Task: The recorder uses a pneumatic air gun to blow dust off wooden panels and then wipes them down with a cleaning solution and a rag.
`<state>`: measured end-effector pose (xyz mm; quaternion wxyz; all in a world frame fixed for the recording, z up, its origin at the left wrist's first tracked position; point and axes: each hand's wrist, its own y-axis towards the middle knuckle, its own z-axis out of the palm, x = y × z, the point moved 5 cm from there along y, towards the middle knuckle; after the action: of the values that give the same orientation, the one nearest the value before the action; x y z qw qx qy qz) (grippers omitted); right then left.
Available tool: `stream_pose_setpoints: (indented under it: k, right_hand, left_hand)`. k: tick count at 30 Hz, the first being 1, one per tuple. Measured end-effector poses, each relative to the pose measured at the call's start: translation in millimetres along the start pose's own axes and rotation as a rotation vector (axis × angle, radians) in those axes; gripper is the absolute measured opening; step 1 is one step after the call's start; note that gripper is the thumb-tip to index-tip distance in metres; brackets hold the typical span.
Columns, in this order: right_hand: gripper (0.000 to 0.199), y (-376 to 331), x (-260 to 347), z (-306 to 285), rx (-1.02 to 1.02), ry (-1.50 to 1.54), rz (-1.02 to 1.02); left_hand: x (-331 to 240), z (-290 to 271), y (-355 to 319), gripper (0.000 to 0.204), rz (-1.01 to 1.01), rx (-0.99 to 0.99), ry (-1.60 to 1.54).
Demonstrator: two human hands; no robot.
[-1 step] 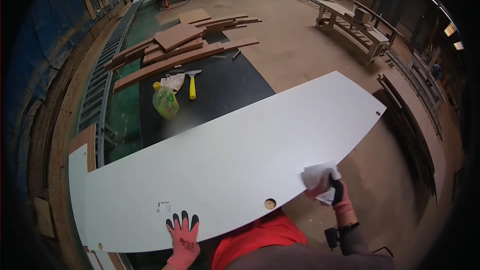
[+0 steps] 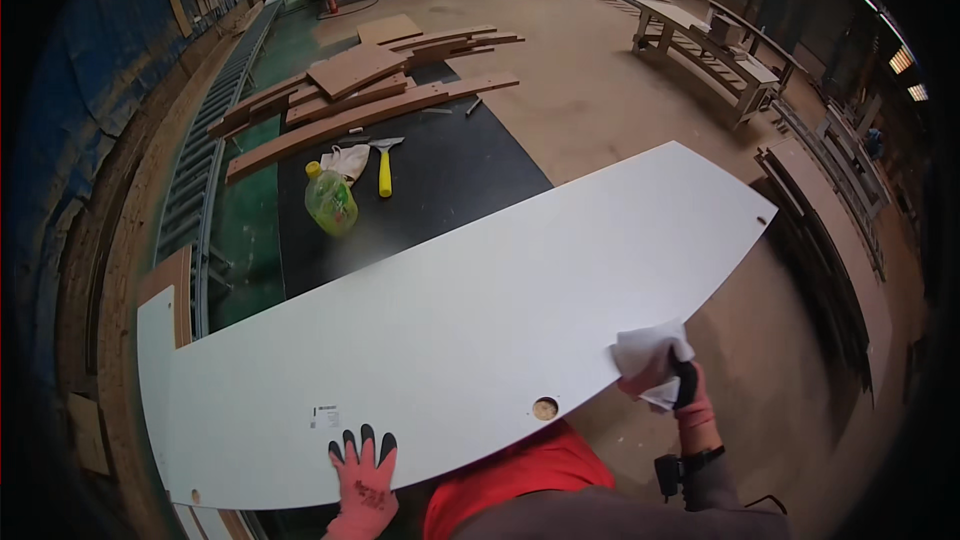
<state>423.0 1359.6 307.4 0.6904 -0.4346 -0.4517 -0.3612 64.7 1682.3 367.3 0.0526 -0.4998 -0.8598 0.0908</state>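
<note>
Both of your hands are gloved and work on the white panel (image 2: 470,320), which lies flat across the black mat (image 2: 450,170) directly in front of you. Your left hand (image 2: 364,475) rests flat on the near edge, fingers spread and gripping nothing. Your right hand (image 2: 672,388) is clenched around a white cloth (image 2: 645,348) at the panel's near right edge. A small rectangular white label (image 2: 325,417) sits just above your left hand. A green bottle (image 2: 331,202) with a yellow cap stands beyond the panel, beside a yellow-handled scraper (image 2: 384,168).

Long white panel (image 2: 450,330) flat, round hole near edge; crumpled white cloth (image 2: 645,352) on its edge
</note>
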Motion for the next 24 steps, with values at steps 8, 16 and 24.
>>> stream_pose_setpoints:
  k: [8,16,24]
  right_hand:
    - [0.047,55,117,16,0.446,0.394,-0.245]
    - [0.044,144,211,133,0.907,0.829,-0.594]
    - [0.041,374,4,-16,-0.087,0.784,0.094]
  left_hand:
    - [43,-193,-7,0.059,0.022,-0.022,-0.285]
    - [143,-267,104,0.054,-0.434,-0.352,-0.283]
    - [241,-240,183,0.029,-0.412,-0.935,-0.418]
